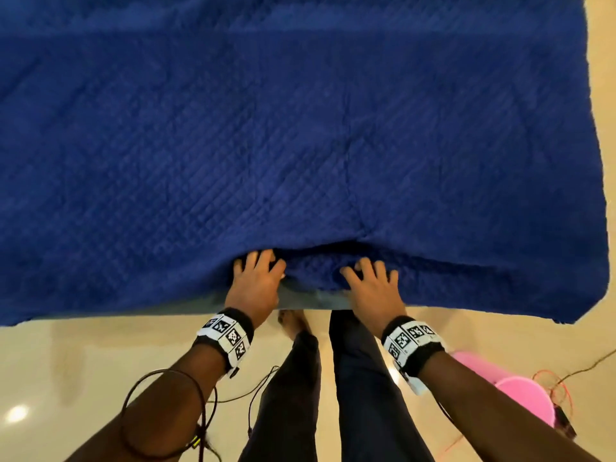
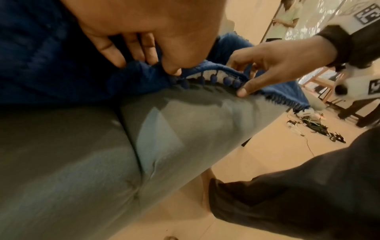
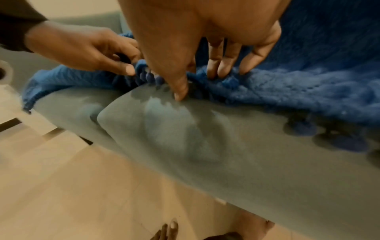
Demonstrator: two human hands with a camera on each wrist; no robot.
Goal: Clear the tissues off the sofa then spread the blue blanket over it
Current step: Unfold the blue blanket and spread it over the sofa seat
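Note:
The blue blanket (image 1: 300,128) lies spread over the sofa and fills most of the head view. Only a grey strip of the sofa (image 1: 310,300) shows at its front edge. My left hand (image 1: 256,278) and right hand (image 1: 370,285) sit side by side on the blanket's pom-pom hem, where a small fold bunches between them. In the wrist views my left hand (image 2: 144,40) and right hand (image 3: 205,40) each have fingers on top of the blanket (image 3: 308,81) and a thumb at the hem, pinching it against the grey cushion (image 2: 185,129). No tissues are in view.
I stand on the cream floor close to the sofa front, my legs (image 1: 350,378) almost touching it. A pink bucket (image 1: 520,391) and thin cables (image 1: 560,385) lie at my right. Further off are a tangle of cables (image 2: 316,128), wooden furniture and another person (image 2: 287,16).

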